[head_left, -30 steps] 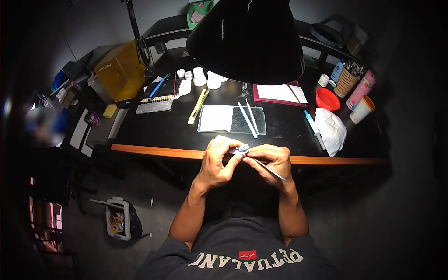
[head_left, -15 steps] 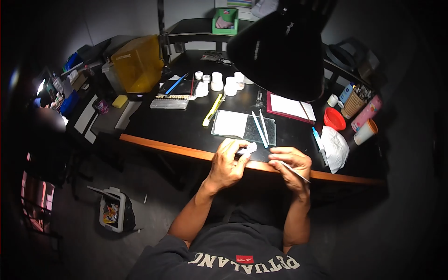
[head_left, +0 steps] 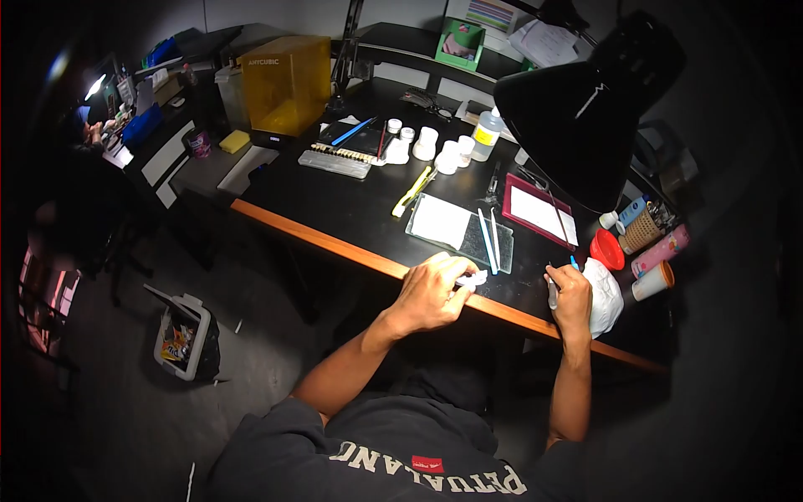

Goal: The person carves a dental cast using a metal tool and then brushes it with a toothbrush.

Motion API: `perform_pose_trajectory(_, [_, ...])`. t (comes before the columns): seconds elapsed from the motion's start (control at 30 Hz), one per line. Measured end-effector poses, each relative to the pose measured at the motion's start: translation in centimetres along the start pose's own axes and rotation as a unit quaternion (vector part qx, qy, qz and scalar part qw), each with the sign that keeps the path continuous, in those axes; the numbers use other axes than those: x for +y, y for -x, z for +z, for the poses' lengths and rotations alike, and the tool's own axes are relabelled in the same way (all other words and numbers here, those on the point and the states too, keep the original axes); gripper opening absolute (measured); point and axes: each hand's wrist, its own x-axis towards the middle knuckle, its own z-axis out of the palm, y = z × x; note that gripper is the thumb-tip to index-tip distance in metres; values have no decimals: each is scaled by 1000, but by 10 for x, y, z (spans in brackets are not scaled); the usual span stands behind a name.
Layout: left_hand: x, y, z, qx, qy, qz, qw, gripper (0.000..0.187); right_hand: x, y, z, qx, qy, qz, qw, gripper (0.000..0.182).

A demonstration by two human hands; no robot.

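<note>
My left hand (head_left: 433, 293) is at the table's front edge, its fingers closed around a small white object (head_left: 477, 279). Exactly what that object is, I cannot make out. My right hand (head_left: 571, 299) is further right over the edge, closed on a slim pale tool (head_left: 552, 293) whose tip points down. Just beyond this hand shows the blue tip of a pen-like item (head_left: 575, 263), mostly covered. A crumpled white tissue (head_left: 607, 299) lies against the right hand's outer side. Ahead of my left hand is a glass plate (head_left: 502, 258) bearing a white pad (head_left: 441, 222) and two white sticks (head_left: 488, 243).
A black lamp (head_left: 577, 117) hangs over the right side. Behind the plate are several white jars (head_left: 425, 144), a bottle (head_left: 487, 134), a yellow-handled brush (head_left: 412, 194) and a maroon tray (head_left: 508, 201). A red bowl (head_left: 607, 249) and cups (head_left: 652, 283) stand at right. Another person (head_left: 84, 134) sits far left.
My right hand has moved right, away from the left hand, to beside the tissue, still with the slim tool. The left hand keeps the white object. The camera view has turned left.
</note>
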Motion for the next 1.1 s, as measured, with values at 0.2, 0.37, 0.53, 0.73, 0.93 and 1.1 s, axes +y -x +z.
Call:
perform_pose_trajectory(0.2, [-8, -1, 8, 30, 5, 33, 999, 20, 5, -14, -3, -67, 93, -56, 992, 27])
perform_pose_trajectory(0.37, [-8, 1, 13, 55, -20, 55, 997, 18, -12, -32, -10, -93, 155, -25, 983, 30])
perform_pose_trajectory(0.53, [-11, 3, 16, 45, -37, 61, 996, 18, -73, -101, 11, -80, -19, -121, 989, 22])
perform_pose_trajectory(0.73, [-14, 2, 17, 45, -31, 66, 996, 19, -121, -199, 124, -133, -122, -304, 935, 28])
perform_pose_trajectory(0.93, [-12, 0, 12, 24, -34, 53, 998, 17, -152, -247, 166, -287, 29, -207, 935, 30])
perform_pose_trajectory(1.1, [-9, -1, 9, 9, -25, 53, 998, 20, -163, -248, 136, -289, 45, -273, 917, 22])
